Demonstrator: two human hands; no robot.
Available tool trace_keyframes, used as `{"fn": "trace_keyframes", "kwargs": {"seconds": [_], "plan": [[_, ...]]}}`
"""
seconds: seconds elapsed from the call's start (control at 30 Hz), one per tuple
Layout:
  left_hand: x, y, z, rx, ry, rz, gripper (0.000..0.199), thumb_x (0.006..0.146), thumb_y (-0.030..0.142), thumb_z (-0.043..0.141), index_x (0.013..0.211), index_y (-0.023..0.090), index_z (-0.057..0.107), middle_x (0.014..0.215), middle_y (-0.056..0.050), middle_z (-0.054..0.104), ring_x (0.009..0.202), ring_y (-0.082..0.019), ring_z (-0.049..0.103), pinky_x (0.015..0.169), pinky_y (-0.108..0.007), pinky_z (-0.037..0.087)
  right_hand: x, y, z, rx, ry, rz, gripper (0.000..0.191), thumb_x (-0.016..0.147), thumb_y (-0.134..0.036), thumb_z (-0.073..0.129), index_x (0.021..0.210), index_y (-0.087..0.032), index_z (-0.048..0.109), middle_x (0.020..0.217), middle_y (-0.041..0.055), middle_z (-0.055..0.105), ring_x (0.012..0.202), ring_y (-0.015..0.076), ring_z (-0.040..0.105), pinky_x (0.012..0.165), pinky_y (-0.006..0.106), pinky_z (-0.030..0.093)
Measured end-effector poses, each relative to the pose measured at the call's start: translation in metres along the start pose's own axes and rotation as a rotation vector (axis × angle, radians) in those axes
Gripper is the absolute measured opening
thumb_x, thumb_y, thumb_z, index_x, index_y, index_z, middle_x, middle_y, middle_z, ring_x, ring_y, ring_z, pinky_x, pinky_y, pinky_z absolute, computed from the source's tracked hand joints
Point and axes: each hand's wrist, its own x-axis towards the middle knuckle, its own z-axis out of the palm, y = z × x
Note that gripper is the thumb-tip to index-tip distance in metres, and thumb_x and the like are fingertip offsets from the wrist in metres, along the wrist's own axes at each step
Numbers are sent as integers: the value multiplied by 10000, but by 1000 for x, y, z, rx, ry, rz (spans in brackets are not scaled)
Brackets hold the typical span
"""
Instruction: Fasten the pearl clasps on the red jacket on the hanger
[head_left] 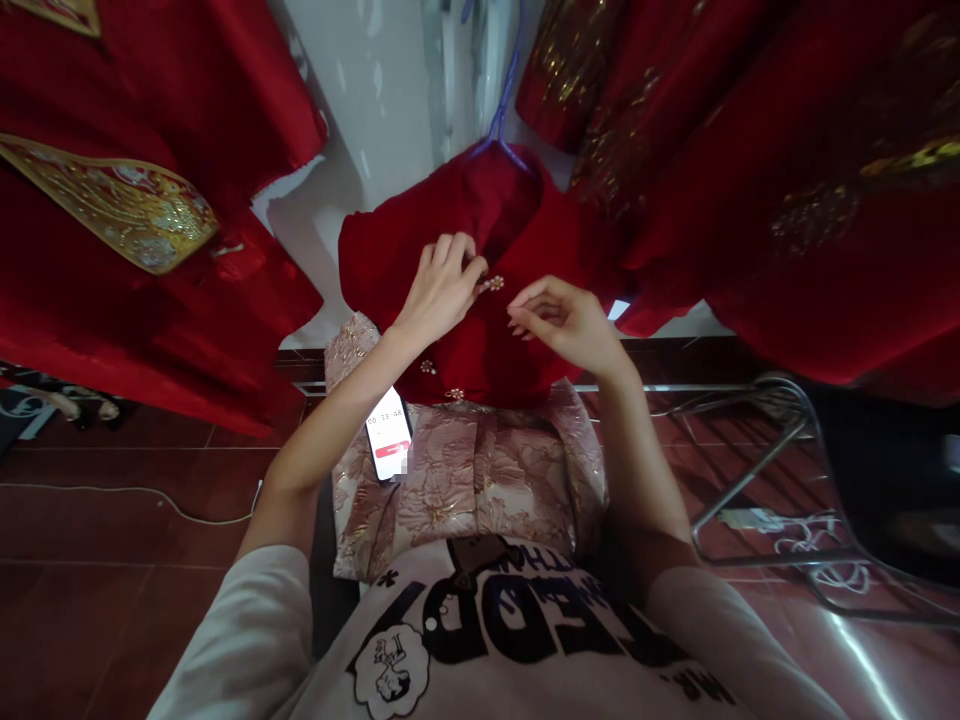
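Note:
A red top (510, 350) with flower-like ornaments down its front hangs in front of me from a purple hanger (501, 125). At its neckline edge my left hand (446, 285) is closed, with the fingertips pinching the cloth beside a gold flower ornament (496, 283). My right hand (568, 325) is just right of that ornament, thumb and fingers drawn together; anything thin between them is too small to make out. Two more ornaments, a left one (427, 367) and a lower one (455, 394), show near the hem. Pink-gold brocade cloth (510, 470) lies across my lap.
On the brocade, by my left forearm, rests a phone (388, 440) showing a running timer. Red garments with gold decoration hang at the left (247, 90) and right (720, 200). A metal-framed black chair (885, 480) stands at right, with white cables (832, 560) on the tiled floor.

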Motion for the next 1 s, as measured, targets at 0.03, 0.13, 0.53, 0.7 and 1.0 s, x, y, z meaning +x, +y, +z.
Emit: {"fn": "trace_keyframes", "kwargs": {"seconds": [0.03, 0.13, 0.53, 0.7, 1.0], "plan": [[3, -2, -3, 26, -30, 54, 260, 967, 207, 515, 1198, 191, 633, 1296, -155, 595, 1263, -376, 534, 1080, -627, 433, 0, 0, 0, -3, -2, -3, 342, 828, -510, 765, 902, -206, 626, 784, 20, 690, 705, 141, 677, 651, 294, 585], [10, -6, -11, 56, -115, 164, 360, 912, 228, 584, 1270, 226, 621, 1347, -132, 588, 1285, -399, 512, 1127, -701, 350, -1, -1, -2, -3, 5, -18, 330, 832, -497, 765, 900, -204, 630, 780, 19, 687, 704, 137, 678, 640, 283, 576], [20, -2, -5, 64, -98, 176, 265, 943, 199, 529, 1140, 112, 684, 1183, -149, 660, 1255, -338, 557, 1213, -680, 243, -1, -5, -8, -8, 54, -30, 382, 806, -539, 778, 912, -202, 633, 793, 15, 697, 682, 132, 685, 656, 290, 600], [19, -9, -11, -20, -135, 250, 234, 983, 194, 489, 1144, 149, 653, 946, -59, 714, 1063, -256, 668, 1252, -666, 192, -1, -4, -8, -35, 87, -91, 367, 822, -556, 760, 916, -216, 657, 870, 24, 706, 781, 148, 699, 726, 306, 631], [18, -6, -5, 196, -156, 340, 430, 970, 26, 356, 1248, 179, 647, 947, -36, 743, 956, -177, 719, 1233, -482, 345, 53, -5, 24, 89, 131, -221, 704, 855, -746, 596, 1429, -347, 520, 1522, 13, 527, 1484, 258, 430, 1252, 465, 382]]}}
